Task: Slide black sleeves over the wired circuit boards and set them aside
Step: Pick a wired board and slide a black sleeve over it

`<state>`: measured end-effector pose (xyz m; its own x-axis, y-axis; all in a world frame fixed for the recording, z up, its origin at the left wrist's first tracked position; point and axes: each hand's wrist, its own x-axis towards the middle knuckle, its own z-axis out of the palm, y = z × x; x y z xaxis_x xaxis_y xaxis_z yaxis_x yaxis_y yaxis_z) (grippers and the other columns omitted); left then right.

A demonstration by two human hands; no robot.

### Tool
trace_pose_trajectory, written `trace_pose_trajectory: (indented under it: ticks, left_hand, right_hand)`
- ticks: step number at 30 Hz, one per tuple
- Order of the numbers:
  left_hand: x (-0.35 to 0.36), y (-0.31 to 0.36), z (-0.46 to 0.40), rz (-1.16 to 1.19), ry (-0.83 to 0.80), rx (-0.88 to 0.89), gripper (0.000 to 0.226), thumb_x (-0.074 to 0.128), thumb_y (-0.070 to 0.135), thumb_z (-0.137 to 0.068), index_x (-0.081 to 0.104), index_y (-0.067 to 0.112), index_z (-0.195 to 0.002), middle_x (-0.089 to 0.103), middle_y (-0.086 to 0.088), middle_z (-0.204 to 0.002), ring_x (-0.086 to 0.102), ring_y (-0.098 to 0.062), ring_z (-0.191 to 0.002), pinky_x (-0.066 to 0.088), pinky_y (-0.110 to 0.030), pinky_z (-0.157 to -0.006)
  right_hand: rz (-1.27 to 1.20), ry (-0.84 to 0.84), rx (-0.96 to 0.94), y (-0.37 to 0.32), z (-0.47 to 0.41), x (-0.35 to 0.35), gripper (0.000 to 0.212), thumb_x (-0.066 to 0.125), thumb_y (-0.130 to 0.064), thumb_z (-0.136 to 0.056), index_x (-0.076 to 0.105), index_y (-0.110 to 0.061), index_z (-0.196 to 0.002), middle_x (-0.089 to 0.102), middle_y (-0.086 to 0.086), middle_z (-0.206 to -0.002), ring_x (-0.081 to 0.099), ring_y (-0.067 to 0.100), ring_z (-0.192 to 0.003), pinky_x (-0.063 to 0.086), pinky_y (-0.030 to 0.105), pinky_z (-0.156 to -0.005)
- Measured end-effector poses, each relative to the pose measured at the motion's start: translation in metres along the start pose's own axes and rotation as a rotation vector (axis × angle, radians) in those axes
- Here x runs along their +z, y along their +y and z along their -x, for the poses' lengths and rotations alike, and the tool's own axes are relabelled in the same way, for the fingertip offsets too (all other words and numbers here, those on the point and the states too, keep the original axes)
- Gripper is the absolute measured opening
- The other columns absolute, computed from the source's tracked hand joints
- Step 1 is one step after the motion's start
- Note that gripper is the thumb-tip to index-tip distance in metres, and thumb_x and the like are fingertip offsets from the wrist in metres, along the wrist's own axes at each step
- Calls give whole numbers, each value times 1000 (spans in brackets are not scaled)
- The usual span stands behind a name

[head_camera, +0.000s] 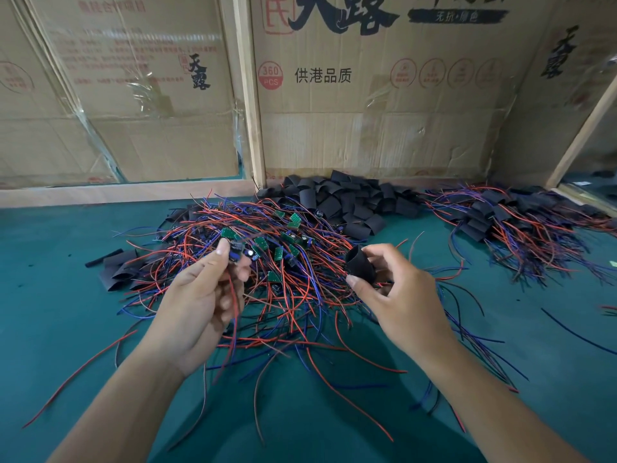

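Observation:
My left hand [200,295] pinches a small wired circuit board [236,252] by thumb and fingers, its red and blue wires trailing down past my palm. My right hand [400,295] holds a black sleeve [360,264] between thumb and fingers, its open end turned toward the left. Board and sleeve are apart, roughly a hand's width from each other. Under both hands lies a big tangle of wired boards [277,248] with green boards showing among red and blue wires.
A heap of empty black sleeves [347,202] lies at the back by the cardboard wall [367,95]. Sleeved boards with wires [510,222] are piled at the right. A few flat sleeves [120,269] lie left of the tangle on the green table [50,295].

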<state>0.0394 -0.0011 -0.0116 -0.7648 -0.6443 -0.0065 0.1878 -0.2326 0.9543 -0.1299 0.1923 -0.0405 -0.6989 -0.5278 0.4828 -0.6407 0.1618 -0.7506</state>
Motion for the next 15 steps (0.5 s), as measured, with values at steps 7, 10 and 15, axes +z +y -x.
trace_pose_trajectory:
  ticks: [7,10,15]
  left_hand:
    - [-4,2,-8,261,40,6,35,51,53,-91,60,20,-93,54,5,-68,40,-8,-48,39,-17,-44]
    - [-6,2,-10,328,58,35,34,51,54,-92,60,21,-91,54,5,-68,44,-8,-51,44,-17,-49]
    - [-5,4,-10,457,36,95,40,47,54,-97,68,24,-81,54,7,-70,48,-7,-55,48,-16,-55]
  right_hand:
    - [55,-201,-152,-9,7,5,28,79,-24,-85,63,-29,-108,66,-23,-87,61,-5,-81,41,6,-69]
    - [7,-308,-125,-11,11,8,27,78,-27,-85,62,-32,-106,68,-20,-89,63,0,-84,43,9,-73]
    - [-84,-510,-12,-15,20,19,28,77,-39,-82,61,-34,-105,72,-12,-90,61,4,-72,49,21,-72]
